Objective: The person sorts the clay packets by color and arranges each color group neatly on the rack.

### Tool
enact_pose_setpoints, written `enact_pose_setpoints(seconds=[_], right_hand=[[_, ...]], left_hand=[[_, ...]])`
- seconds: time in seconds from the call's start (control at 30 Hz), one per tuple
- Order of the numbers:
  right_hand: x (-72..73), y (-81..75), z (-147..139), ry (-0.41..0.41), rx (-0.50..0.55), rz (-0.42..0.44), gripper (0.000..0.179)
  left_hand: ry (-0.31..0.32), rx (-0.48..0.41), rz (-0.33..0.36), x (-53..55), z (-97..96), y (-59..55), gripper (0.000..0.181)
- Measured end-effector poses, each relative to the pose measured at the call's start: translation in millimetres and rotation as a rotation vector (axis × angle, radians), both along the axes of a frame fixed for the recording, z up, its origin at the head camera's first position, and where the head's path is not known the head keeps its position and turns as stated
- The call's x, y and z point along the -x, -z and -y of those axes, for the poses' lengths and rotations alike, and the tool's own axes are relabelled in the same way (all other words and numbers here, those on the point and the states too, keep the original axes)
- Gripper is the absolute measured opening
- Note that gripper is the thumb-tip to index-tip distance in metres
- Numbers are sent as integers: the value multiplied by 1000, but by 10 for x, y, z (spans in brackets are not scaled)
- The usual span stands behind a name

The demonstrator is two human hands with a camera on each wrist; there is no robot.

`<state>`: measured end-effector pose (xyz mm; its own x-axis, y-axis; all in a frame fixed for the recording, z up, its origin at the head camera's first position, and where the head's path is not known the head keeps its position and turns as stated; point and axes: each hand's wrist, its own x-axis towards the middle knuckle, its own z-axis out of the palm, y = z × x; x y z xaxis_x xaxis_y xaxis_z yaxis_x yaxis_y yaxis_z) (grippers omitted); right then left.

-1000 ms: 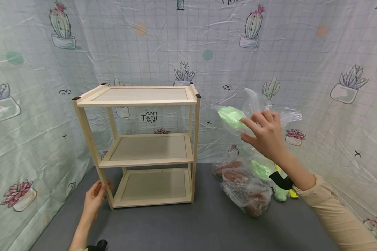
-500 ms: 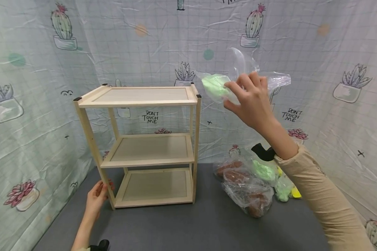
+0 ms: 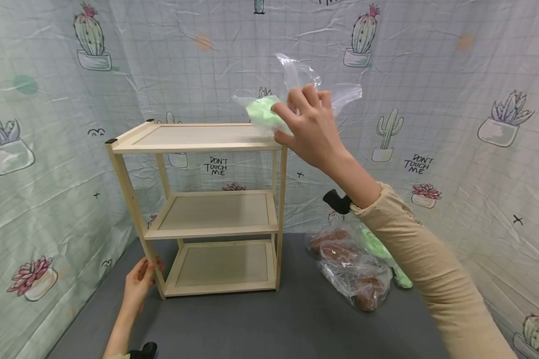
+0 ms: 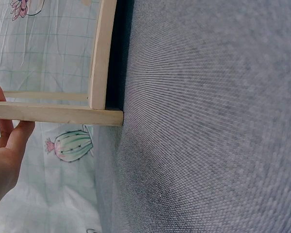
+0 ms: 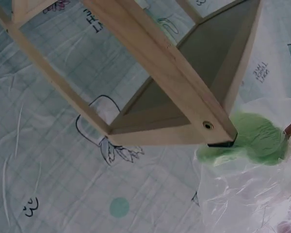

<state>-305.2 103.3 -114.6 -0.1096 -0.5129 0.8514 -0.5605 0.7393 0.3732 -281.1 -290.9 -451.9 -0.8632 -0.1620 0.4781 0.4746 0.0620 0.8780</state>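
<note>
A three-tier wooden shelf (image 3: 213, 233) with black-capped posts stands on the dark grey table. Low on its front left post, my left hand (image 3: 138, 285) holds on; the left wrist view has the fingers (image 4: 20, 138) on either side of the post (image 4: 58, 114). My right hand (image 3: 313, 128) pinches a clear plastic bag (image 3: 296, 72) with a soft light green thing (image 3: 261, 110) inside, over the right end of the top tier. In the right wrist view the green thing (image 5: 262, 138) shows partly behind the shelf's black-capped corner (image 5: 222, 143).
Right of the shelf, clear bags with brown lumps (image 3: 337, 252) lie on the table. Beside them is more light green bagged stuff (image 3: 375, 244), partly hidden by my right sleeve (image 3: 424, 254). A cactus-print curtain (image 3: 413, 60) surrounds the table.
My right hand has lifted the bag with the green thing, then carried it left from above the bag pile to over the top tier. The left hand stays on the post.
</note>
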Motion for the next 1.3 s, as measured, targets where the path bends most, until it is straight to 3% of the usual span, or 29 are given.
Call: enact_pose_setpoints(seconds=[0.37,0.63,0.77,0.93,1.3], right_hand=[[102,122,274,33,-58,37,29],[134,238,156,38,-16,-20,67],[156,325,41,18,55,-60,76],[201,424,-32,-16,107,-54,70],[242,421,22,82,-116,-4,38]], left_hand=[[3,-28,-28,6,-23,9,25],[10,-36,-47,18,-17,24,23],[8,-42,-56,20,-12,25,22],[-21,-10,-34,15,-6,19,22],[-24,-17,-50,50,-3,42,23]])
